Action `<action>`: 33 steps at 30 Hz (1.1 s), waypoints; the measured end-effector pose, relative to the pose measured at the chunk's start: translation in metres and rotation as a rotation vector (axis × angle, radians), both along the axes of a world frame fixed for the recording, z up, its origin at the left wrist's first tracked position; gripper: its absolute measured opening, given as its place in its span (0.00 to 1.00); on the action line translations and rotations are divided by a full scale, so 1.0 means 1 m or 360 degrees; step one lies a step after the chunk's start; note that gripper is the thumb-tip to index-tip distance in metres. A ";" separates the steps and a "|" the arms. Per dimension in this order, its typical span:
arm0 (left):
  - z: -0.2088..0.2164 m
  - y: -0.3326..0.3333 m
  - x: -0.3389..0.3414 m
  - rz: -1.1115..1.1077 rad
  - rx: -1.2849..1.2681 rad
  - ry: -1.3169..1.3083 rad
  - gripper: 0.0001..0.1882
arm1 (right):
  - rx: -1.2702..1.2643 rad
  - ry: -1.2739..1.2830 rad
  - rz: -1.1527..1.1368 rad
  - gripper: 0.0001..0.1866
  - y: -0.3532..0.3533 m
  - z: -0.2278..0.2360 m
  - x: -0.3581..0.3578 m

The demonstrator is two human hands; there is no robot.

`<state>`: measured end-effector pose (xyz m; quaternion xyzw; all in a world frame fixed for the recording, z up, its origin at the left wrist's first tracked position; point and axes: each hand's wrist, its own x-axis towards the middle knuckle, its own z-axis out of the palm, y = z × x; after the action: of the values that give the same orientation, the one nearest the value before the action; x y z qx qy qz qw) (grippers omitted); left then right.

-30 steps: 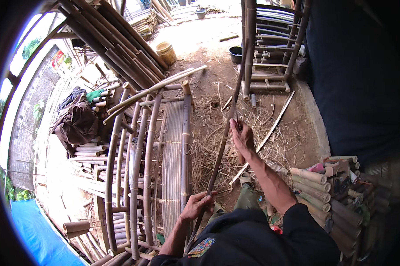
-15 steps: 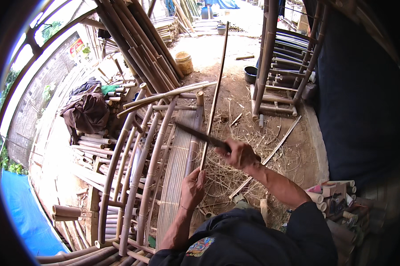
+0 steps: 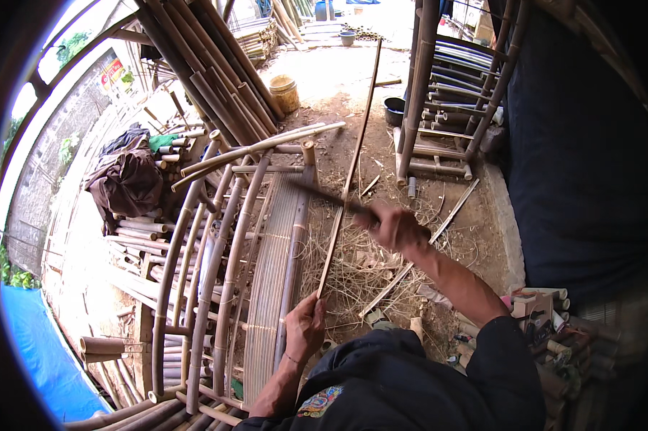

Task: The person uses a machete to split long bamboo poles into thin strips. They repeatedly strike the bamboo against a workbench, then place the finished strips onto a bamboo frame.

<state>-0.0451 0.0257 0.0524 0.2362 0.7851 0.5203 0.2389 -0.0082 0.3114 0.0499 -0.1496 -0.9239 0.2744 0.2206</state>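
Knife (image 3: 322, 195): handle hidden inside my blurred right hand (image 3: 394, 228), clenched round it; blade's contact unclear.
Bamboo strip (image 3: 330, 251): right of the slatted bamboo seat (image 3: 270, 266), pinched in my left hand (image 3: 304, 327).
Right forearm (image 3: 462, 284): slants forward-left.

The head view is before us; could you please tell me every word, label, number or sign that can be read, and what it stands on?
No text is legible.
Red-and-yellow sign near the long grey wall: too small and blurred to read.
Multicoloured print on the black cloth shirt: no lettering can be made out.
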 end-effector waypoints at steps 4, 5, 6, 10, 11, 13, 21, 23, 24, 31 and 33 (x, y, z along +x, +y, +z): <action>-0.005 -0.006 0.009 0.0007 -0.0029 0.0092 0.11 | 0.0063 0.0041 -0.0125 0.38 0.006 -0.002 0.003; -0.007 -0.008 0.008 0.0020 -0.0030 0.0067 0.10 | 0.0252 0.0091 -0.0057 0.37 0.007 -0.003 0.001; -0.008 -0.010 0.006 0.0033 -0.0032 0.0043 0.09 | 0.0439 0.0139 0.0014 0.36 0.010 -0.006 -0.002; -0.009 -0.021 0.016 -0.0125 -0.0024 0.0171 0.07 | 0.0372 0.0070 -0.0434 0.36 0.092 0.002 -0.003; -0.016 -0.036 0.018 -0.0160 -0.0096 0.0163 0.07 | 0.0416 0.0089 -0.0483 0.38 0.098 0.007 -0.003; -0.024 -0.056 0.030 -0.0055 -0.0063 -0.0027 0.07 | 0.0221 -0.0161 -0.0615 0.42 0.126 0.014 0.000; -0.073 -0.175 0.041 -0.0169 -0.0304 0.0344 0.08 | 0.0527 0.0017 -0.0812 0.42 0.234 0.075 0.039; -0.083 -0.180 0.035 -0.0171 -0.0349 0.0360 0.08 | 0.0225 -0.0199 -0.0843 0.43 0.233 0.070 0.034; -0.087 -0.181 0.036 -0.0176 -0.0368 0.0367 0.08 | 0.0076 -0.0307 -0.0859 0.43 0.231 0.066 0.034; -0.095 -0.204 0.034 -0.0102 -0.0249 0.0523 0.13 | -0.0320 0.0162 -0.1367 0.35 0.252 0.075 0.029; -0.094 -0.211 0.036 -0.0095 -0.0224 0.0413 0.17 | -0.0945 0.0720 -0.1333 0.35 0.268 0.081 0.053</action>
<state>-0.0095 -0.1853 -0.0420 0.3074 0.8365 0.4218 0.1668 0.0453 0.5790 0.1313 -0.4967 -0.5984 0.4370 0.4519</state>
